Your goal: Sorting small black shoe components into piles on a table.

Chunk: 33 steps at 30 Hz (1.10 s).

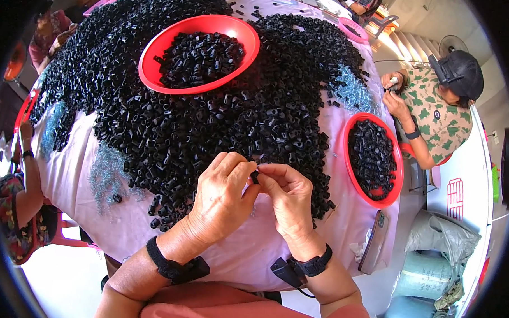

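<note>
Plastic piece [255, 176], small, black and tube-shaped, sits pinched between the fingertips of both hands at the near edge of the pile. Left hand [222, 197] closes thumb and forefinger on it from the left; right hand [287, 196] closes on it from the right, so the two hands meet, fingertips touching around the piece. Each wrist carries a black strap. Directly beyond the hands lies a large heap of like black pieces [228, 113], spread over a pink cloth [69, 169] covering the table. Patches of fine bluish bits [105, 168] show at the heap's margins. One red bowl [199, 53] rests on the heap, partly filled with pieces; a second red bowl [373, 158] stands to the right, also holding pieces. A phone [375, 241] lies near the right table edge. Another person in a patterned green shirt [441, 115] sits at the far right.
</note>
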Each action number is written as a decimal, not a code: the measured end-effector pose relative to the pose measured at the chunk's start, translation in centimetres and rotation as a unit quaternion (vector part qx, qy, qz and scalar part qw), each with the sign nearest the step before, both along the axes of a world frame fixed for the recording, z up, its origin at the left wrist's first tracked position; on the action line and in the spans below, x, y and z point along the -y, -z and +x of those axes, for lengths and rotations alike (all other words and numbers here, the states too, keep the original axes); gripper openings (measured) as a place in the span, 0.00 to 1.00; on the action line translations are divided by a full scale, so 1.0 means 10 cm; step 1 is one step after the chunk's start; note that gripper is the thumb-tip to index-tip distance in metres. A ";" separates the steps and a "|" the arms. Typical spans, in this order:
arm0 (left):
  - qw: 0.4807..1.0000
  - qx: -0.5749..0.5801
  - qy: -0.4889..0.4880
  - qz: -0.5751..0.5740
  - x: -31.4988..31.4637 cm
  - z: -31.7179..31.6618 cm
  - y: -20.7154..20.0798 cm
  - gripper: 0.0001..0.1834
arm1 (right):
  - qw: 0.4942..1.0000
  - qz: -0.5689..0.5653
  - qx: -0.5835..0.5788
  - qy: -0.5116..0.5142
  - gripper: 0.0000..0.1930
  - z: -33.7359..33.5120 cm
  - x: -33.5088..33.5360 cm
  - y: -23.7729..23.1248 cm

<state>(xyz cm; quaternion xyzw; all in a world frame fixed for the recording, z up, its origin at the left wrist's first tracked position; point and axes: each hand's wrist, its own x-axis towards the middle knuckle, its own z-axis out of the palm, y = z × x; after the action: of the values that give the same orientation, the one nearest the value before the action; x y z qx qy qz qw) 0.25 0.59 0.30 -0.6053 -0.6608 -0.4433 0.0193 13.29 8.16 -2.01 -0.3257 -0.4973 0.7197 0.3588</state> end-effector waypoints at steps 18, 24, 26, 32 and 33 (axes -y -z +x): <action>0.999 0.035 0.020 -0.013 0.00 -0.01 0.00 0.19 | 0.996 -0.081 -0.013 -0.027 0.09 -0.01 -0.05 -0.04; 0.997 0.026 0.024 -0.062 0.03 -0.01 -0.03 0.21 | 1.000 -0.027 0.000 -0.016 0.10 0.00 -0.05 -0.05; 0.998 0.016 0.026 -0.061 0.03 -0.01 -0.01 0.21 | 0.999 -0.048 -0.001 -0.023 0.10 -0.01 -0.05 -0.04; 0.998 0.024 0.037 -0.044 0.02 -0.03 -0.02 0.18 | 0.998 -0.057 -0.019 -0.030 0.13 -0.04 -0.03 -0.09; 0.998 0.029 0.046 -0.040 0.02 -0.02 -0.05 0.16 | 0.998 -0.057 -0.019 -0.030 0.13 -0.03 -0.03 -0.07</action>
<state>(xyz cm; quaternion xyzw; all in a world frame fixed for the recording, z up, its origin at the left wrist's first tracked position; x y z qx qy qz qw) 0.05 0.35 0.77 -0.6224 -0.6498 -0.4341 -0.0445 13.00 8.45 -1.26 -0.3169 -0.4580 0.7635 0.3269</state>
